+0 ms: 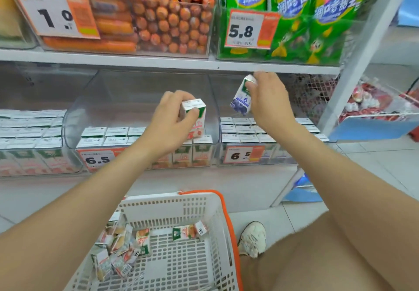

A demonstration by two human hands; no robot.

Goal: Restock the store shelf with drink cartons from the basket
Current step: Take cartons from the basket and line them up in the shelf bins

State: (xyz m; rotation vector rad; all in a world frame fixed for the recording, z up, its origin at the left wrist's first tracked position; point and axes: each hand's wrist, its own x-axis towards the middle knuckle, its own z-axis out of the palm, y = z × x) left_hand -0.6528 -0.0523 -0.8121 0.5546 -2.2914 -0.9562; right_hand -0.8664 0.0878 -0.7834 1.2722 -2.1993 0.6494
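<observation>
Left hand pinches orange-label carton by top, long axis upright, directly above open slot in front row of middle bin. Right hand pinches blueberry carton by top end, long axis tilted, hanging above rear rows of right bin. Left carton nearer its seat; judged next move straight down. Remaining cartons lie loose in basket, below both hands.
</observation>
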